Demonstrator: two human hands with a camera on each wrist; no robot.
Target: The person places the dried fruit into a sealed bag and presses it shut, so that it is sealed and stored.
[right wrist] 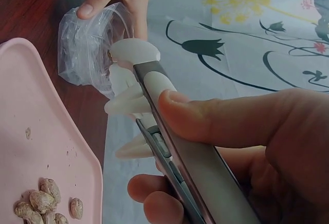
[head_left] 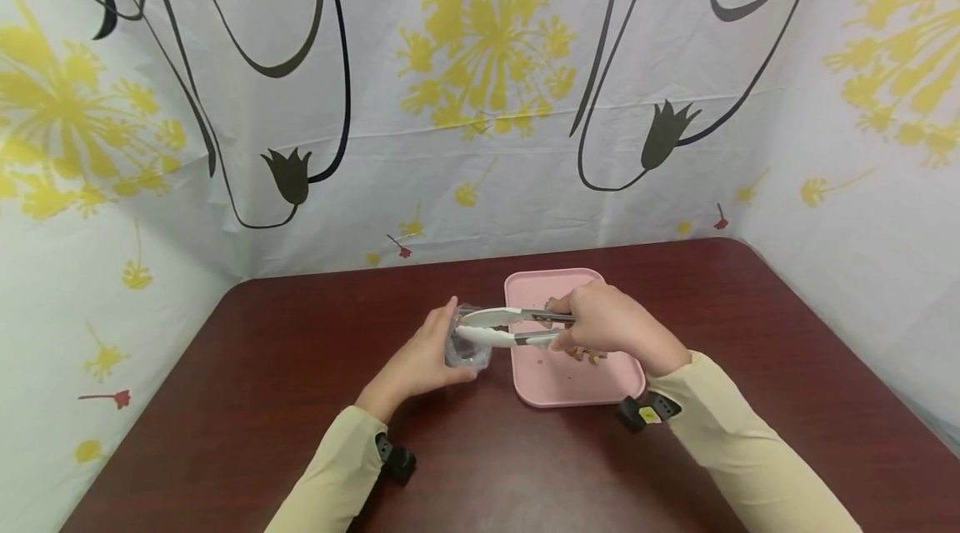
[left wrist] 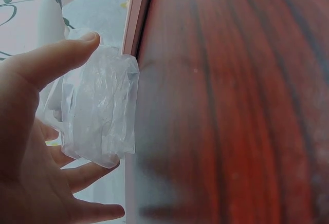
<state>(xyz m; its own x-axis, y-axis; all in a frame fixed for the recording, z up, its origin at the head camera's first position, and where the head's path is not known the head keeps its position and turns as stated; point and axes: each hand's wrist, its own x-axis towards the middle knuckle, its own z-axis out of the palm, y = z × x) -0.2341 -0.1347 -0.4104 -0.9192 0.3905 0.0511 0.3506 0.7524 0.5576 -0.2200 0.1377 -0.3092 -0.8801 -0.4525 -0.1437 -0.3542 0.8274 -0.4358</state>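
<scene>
My left hand (head_left: 422,354) holds a clear plastic bag (left wrist: 105,106) between thumb and spread fingers, its mouth turned toward the right hand. In my right hand (head_left: 611,321) is a pair of tongs (right wrist: 169,126) with metal arms and white tips, gripped with the thumb on one arm and fingers on the other. The white tips (head_left: 483,327) reach into the bag's mouth; a small brown bit shows between them in the right wrist view. Under the right hand, several tan, wrinkled nuts (right wrist: 42,202) lie on a pink tray (right wrist: 56,126), partly hidden by that hand in the head view.
The tray stands on a dark red-brown wooden table (head_left: 315,366), right of the bag. Small crumbs dot the tray. Behind the table and at both sides hangs a white cloth (head_left: 360,208) printed with yellow and grey flowers.
</scene>
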